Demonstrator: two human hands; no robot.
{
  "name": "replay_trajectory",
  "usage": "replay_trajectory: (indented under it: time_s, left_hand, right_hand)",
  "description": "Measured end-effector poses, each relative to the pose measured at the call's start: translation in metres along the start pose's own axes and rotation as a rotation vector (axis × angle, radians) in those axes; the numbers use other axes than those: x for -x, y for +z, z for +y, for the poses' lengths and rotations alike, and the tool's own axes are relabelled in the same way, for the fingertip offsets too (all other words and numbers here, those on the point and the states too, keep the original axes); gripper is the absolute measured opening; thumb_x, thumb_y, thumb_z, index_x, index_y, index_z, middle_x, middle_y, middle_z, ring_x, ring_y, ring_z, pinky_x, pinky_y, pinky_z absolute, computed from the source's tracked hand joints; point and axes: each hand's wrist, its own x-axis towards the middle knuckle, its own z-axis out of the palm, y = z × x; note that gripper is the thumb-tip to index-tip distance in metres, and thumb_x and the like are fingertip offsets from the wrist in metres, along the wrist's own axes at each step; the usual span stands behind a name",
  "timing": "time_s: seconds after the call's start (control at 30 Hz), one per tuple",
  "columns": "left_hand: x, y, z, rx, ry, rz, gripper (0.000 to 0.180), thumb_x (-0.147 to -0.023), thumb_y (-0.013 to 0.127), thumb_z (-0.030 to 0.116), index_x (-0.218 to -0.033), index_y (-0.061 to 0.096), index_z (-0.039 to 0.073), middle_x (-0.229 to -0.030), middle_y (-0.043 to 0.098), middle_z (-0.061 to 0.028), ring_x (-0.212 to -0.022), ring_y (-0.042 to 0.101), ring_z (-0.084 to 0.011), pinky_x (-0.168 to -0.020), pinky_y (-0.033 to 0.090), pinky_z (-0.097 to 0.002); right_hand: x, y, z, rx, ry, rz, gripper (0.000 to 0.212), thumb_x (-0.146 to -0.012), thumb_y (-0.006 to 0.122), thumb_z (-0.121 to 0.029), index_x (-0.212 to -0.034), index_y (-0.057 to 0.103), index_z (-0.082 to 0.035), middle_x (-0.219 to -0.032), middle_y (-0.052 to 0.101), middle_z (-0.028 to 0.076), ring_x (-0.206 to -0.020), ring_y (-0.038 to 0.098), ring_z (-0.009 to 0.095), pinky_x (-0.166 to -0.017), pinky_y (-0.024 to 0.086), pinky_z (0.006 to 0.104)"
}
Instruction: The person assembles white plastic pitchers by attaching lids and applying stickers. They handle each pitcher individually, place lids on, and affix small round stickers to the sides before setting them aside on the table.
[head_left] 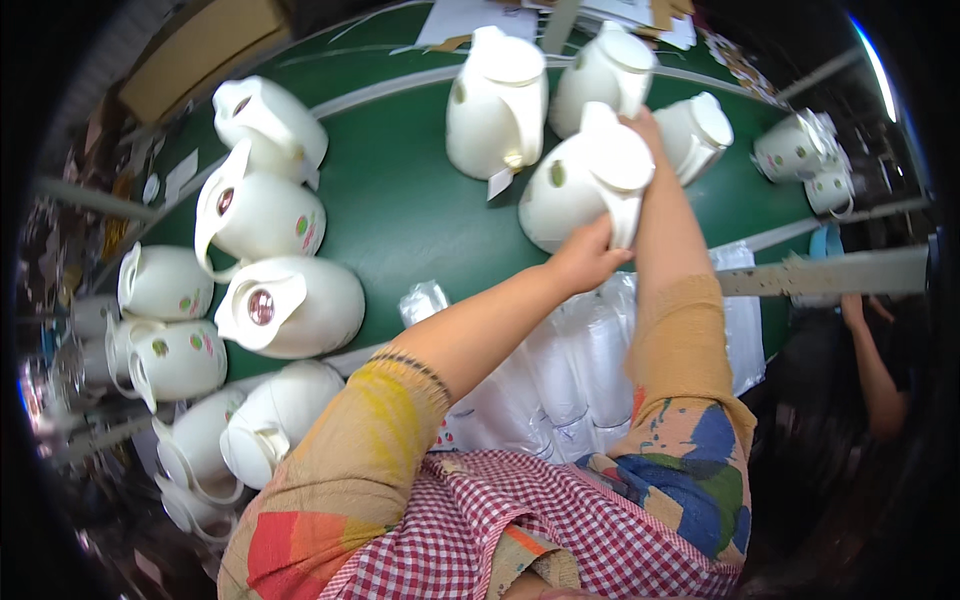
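A white thermos jug (570, 205) with a round lid stands in front of me on the green belt. My left hand (588, 258) is closed around the lower part of its handle. Beyond that jug my right hand (648, 132) reaches to the handle of a second white jug (590, 85). Its fingers are mostly hidden and blurred, so their grip cannot be made out. Left of these, a third jug (490, 110) has a small white tag (500, 183) at its base. Another jug (690, 140) stands just right of my right hand.
Several open-topped white jugs (320, 315) line the belt's left side. Clear plastic bags (560, 370) lie by my apron. A cardboard box (205, 55) sits at the far left, papers (475, 22) at the back. A metal bar (830, 275) and another person's arm (875, 370) are at right.
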Motion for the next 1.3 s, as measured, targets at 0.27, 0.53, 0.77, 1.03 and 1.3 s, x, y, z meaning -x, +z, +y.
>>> replay_trajectory:
  time_s: [0.27,0.53,0.77,1.03,1.3]
  left_hand:
    - [0.085,-0.056,0.065,-0.296,-0.09,0.245,0.04,-0.081,0.071,0.017,-0.116,0.056,0.006,-0.106,0.066,-0.0118,-0.097,0.065,-0.0261,-0.085,0.051,-0.0353]
    - [0.383,-0.098,0.068,-0.006,-0.838,0.333,0.024,-0.091,0.058,0.004,-0.114,0.056,0.001,-0.106,0.064,-0.0071,-0.098,0.061,-0.0141,-0.082,0.049,-0.0273]
    - [0.545,-0.125,0.038,-0.272,-1.193,0.553,0.021,-0.085,0.071,0.02,-0.091,0.06,0.003,-0.086,0.062,-0.0031,-0.073,0.055,-0.0086,-0.064,0.045,-0.024]
    - [0.548,-0.108,0.04,-0.105,-0.66,1.217,0.064,-0.077,0.076,0.011,-0.125,0.037,-0.002,-0.122,0.048,-0.0158,-0.109,0.051,-0.0226,-0.095,0.042,-0.0346]
    - [0.499,-0.111,0.169,-1.073,0.143,0.543,0.074,-0.071,0.079,0.018,-0.132,0.039,0.001,-0.129,0.047,-0.0199,-0.12,0.046,-0.0355,-0.103,0.036,-0.0433]
  right_hand:
    - [0.082,-0.047,-0.043,-0.141,-0.26,0.371,0.028,-0.091,0.059,-0.019,-0.107,0.062,0.004,-0.112,0.065,0.018,-0.095,0.064,0.021,-0.08,0.051,0.0309]
    - [0.401,0.081,-0.058,-0.375,0.015,-0.63,0.017,-0.085,0.062,-0.002,-0.101,0.067,-0.003,-0.098,0.067,0.005,-0.091,0.061,0.015,-0.081,0.047,0.0266]
    - [0.511,0.156,-0.032,-0.077,0.235,-1.045,0.047,-0.081,0.067,-0.019,-0.124,0.054,-0.004,-0.13,0.052,0.018,-0.118,0.052,0.034,-0.1,0.042,0.0394]
    - [0.485,0.234,-0.033,0.043,-0.269,-0.583,0.04,-0.079,0.068,-0.013,-0.117,0.06,-0.005,-0.113,0.061,0.017,-0.104,0.059,0.027,-0.088,0.048,0.0363]
    - [0.436,0.167,-0.114,0.014,0.136,-1.233,0.019,-0.083,0.061,-0.005,-0.101,0.068,-0.003,-0.081,0.067,0.006,-0.066,0.059,0.012,-0.063,0.051,0.0272]
